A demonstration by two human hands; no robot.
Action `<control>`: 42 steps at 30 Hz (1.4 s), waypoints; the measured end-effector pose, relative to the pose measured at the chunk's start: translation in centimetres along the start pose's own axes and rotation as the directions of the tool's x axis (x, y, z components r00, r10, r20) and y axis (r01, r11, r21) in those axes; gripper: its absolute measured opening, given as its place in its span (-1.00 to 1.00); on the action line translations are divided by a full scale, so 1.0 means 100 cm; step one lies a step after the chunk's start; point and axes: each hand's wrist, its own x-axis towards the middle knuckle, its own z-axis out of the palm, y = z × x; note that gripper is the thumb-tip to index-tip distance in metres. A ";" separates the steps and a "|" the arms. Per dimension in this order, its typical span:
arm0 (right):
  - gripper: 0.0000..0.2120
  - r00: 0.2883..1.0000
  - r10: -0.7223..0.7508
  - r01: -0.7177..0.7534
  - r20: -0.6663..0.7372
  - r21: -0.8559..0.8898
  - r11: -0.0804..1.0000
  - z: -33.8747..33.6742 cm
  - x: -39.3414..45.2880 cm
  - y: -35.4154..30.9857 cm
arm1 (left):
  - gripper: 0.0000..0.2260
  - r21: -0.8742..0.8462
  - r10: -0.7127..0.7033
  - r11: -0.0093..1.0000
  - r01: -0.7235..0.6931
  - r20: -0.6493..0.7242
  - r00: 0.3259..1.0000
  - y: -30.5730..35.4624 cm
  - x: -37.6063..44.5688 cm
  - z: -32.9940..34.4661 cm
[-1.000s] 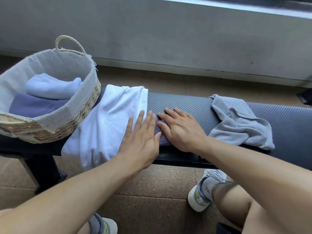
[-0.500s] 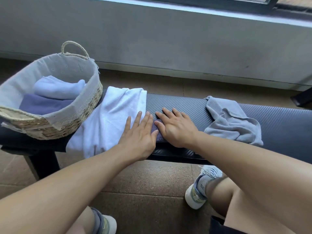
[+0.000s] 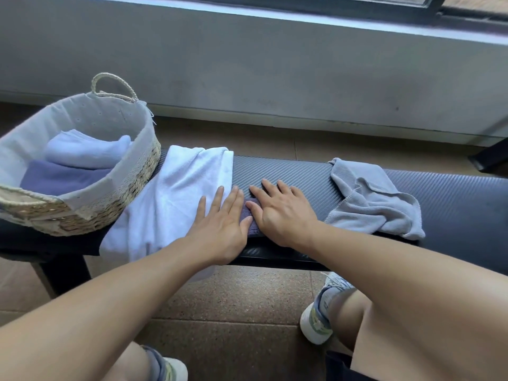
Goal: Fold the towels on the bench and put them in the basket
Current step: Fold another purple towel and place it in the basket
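Bench [image 3: 297, 169] | both hands flat (fingers straight): left hand [image 3: 220, 229], right hand [image 3: 283, 213] pressing purple towel [image 3: 251, 215] at near edge

Bare bench [image 3: 297, 171] lies open between white towel [image 3: 178, 193] and grey towel [image 3: 368, 199]

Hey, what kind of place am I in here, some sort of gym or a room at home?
Hard to say for sure; it may be a gym or a home workout corner. You sit at a dark padded bench beside a grey wall under a window, on a tiled floor, with a towel basket.
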 end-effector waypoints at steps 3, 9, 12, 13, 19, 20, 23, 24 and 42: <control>-0.41 1.000 -0.009 0.009 -0.005 0.016 1.000 -0.002 -0.001 0.002 | -0.42 -0.012 0.000 1.000 0.001 0.011 1.000 0.001 0.001 -0.001; -0.45 0.999 -0.011 0.012 -0.048 0.034 0.999 -0.001 -0.002 0.002 | -0.42 -0.063 0.005 0.998 -0.007 -0.035 0.999 0.002 0.002 -0.002; -0.44 1.000 -0.007 0.007 0.002 0.095 0.995 -0.004 0.000 0.004 | -0.42 -0.068 0.011 0.998 -0.014 -0.048 0.999 0.002 0.001 -0.002; -0.44 0.999 -0.010 0.005 0.034 0.135 0.991 -0.007 0.002 0.005 | -0.42 -0.066 0.016 0.998 -0.020 -0.050 0.999 0.002 0.001 -0.003; -0.43 0.980 0.003 -0.049 0.200 0.225 0.973 -0.054 -0.005 0.026 | -0.42 -0.062 0.068 0.995 -0.077 -0.134 0.989 -0.005 0.002 -0.016; -0.39 0.966 0.034 -0.092 0.255 0.221 0.971 -0.062 -0.009 0.033 | -0.43 -0.072 0.073 0.994 -0.085 -0.149 0.986 -0.008 0.002 -0.019; -0.38 0.922 0.061 -0.158 0.383 0.227 0.961 -0.073 -0.014 0.050 | -0.47 -0.120 0.097 0.985 -0.120 -0.182 0.979 -0.014 0.003 -0.025; -0.40 0.917 0.067 -0.168 0.392 0.229 0.959 -0.073 -0.013 0.051 | -0.50 -0.147 0.106 0.980 -0.135 -0.192 0.976 -0.016 0.003 -0.026; -0.39 0.997 -0.062 -0.051 0.052 0.998 0.026 -0.087 -0.019 0.033 | -0.79 -0.906 0.074 0.409 -0.108 -0.085 0.994 -0.004 -0.016 -0.046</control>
